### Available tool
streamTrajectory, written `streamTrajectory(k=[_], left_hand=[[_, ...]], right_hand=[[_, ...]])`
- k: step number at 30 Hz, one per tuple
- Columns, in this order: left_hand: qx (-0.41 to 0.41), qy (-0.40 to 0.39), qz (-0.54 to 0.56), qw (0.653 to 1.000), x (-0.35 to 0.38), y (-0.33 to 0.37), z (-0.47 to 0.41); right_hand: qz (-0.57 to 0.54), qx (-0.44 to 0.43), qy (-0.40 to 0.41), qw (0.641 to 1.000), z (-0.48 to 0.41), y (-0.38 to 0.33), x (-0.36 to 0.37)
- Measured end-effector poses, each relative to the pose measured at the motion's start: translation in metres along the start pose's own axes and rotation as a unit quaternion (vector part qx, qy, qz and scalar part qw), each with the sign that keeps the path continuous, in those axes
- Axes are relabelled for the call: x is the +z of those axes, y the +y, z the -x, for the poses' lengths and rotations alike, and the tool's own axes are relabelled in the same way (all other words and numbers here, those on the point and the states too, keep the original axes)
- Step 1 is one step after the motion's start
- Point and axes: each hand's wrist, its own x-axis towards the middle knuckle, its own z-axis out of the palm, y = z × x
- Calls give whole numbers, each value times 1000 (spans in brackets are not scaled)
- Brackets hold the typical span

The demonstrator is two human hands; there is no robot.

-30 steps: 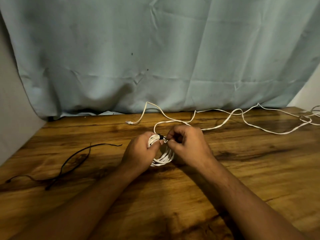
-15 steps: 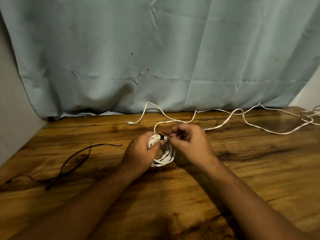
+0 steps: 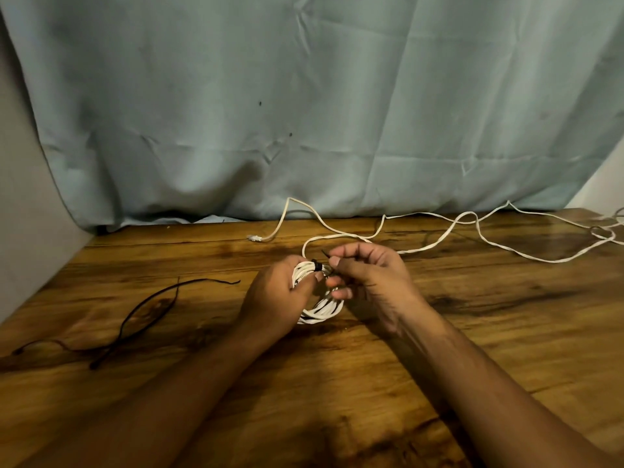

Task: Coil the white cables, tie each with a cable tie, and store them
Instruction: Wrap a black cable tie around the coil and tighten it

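A coiled white cable (image 3: 322,309) stands at the middle of the wooden table (image 3: 506,332). My left hand (image 3: 277,298) grips its left side, thumb pressed on the top strands. A black cable tie (image 3: 315,264) is wrapped round the top of the coil. My right hand (image 3: 368,282) pinches the tie's free tail, which sticks up beside my fingertips. A second white cable (image 3: 439,241) lies loose and uncoiled along the back of the table, its plug end (image 3: 254,237) at the left.
Spare black cable ties (image 3: 135,319) lie on the table to the left. A pale blue curtain (image 3: 304,113) hangs behind the table's back edge. A grey wall (image 3: 23,231) borders the left side.
My right hand has lifted slightly and drawn the tie's tail up and to the right. The left hand keeps its hold on the coil.
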Motion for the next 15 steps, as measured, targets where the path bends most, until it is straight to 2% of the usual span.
streamTrajectory(k=[4, 9, 12, 15], left_hand=[[-12, 3, 7, 1000, 0, 1, 0], [-4, -2, -2, 1000, -1, 3, 1], [2, -3, -7, 1000, 0, 4, 2], [8, 0, -24, 1000, 0, 4, 1]], right_hand=[[154, -42, 24, 987, 2, -5, -5], [371, -103, 26, 923, -2, -8, -13], [444, -129, 33, 886, -2, -10, -13], [475, -155, 28, 866, 0, -14, -10]])
